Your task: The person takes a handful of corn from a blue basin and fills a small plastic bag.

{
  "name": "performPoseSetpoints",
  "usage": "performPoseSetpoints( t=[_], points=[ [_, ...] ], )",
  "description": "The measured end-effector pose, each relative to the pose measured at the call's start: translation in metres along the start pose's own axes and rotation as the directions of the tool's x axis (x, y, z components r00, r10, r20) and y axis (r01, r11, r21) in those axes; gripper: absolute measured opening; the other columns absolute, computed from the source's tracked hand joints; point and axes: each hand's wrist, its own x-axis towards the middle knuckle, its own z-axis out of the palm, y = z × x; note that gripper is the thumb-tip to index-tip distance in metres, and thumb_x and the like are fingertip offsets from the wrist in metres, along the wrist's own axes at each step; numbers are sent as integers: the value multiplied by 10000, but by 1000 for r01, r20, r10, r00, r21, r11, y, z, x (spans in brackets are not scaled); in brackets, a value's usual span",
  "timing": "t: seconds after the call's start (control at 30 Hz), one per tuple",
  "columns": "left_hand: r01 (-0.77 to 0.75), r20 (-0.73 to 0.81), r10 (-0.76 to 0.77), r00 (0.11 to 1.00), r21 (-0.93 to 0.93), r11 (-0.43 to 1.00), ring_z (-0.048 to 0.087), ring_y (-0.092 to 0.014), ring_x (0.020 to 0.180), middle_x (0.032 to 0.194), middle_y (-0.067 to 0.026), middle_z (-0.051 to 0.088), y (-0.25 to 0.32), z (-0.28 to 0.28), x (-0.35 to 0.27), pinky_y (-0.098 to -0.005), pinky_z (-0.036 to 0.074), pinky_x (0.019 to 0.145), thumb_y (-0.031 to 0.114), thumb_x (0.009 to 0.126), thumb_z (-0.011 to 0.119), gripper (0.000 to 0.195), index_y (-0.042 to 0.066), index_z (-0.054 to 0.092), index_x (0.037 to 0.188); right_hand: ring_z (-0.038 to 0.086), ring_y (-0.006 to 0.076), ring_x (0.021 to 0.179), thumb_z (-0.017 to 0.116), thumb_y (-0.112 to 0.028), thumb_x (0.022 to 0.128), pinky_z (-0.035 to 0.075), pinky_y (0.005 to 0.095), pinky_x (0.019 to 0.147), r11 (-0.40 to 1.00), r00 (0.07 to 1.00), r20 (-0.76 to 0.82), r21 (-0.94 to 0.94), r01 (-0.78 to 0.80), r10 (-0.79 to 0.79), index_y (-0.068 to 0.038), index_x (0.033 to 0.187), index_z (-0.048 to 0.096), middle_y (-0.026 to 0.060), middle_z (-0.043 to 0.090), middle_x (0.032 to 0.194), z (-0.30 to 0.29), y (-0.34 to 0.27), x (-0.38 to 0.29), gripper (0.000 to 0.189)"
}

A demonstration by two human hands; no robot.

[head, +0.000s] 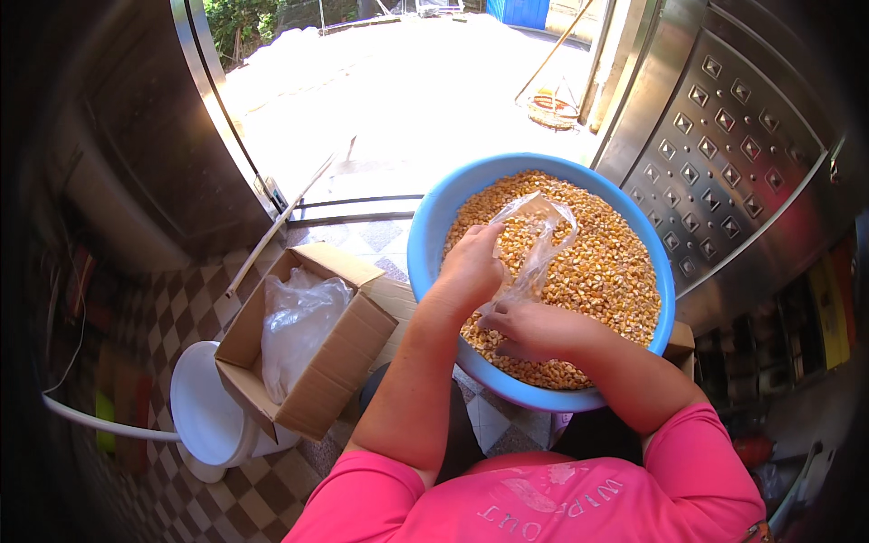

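Note:
A large blue plastic basin (pixel 434 203) full of loose corn kernels (pixel 597 271) stands in front of me. Over the kernels, a clear plastic bag (pixel 533 268) is stretched between my hands. My left hand (pixel 475 265) grips the bag's edge near the basin's left side. Nearer to me, my right hand (pixel 526 329) pinches the lower part of the same bag, just above the kernels. Left of the basin, an open cardboard box (pixel 339 360) holds crumpled clear plastic bags (pixel 299 326).
A white bucket (pixel 207 407) stands beside the box on the checkered floor (pixel 251 495). A pale stick (pixel 271 237) leans at the doorway. Right of the basin is an embossed metal door (pixel 706 149). Outside in bright light sits a wicker basket (pixel 553 112).

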Motion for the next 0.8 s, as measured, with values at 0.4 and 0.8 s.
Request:
performPoseSetpoints(
  t=[0.4,0.8],
  points=[
    [14,2,-13,1000,-28,1000,629,-253,853,1215,-143,514,-2,0,0,-313,560,533,-61,779,427,509,7,487,1280,634,260,763,562,-149,864,487,365,703,979,994,104,206,3,-25,-52,905,679,141,652,796,0,19,3,157],
    [30,13,-29,999,-67,997,630,-274,887,1217,-154,513,2,0,1,-324,562,511,-76,748,411,542,1,486,1280,558,124,746,492,-55,937,487,232,599,-235,913,-64,957,171,404,-18,1084,548,70,577,940,-33,56,30,161]
  ],
)
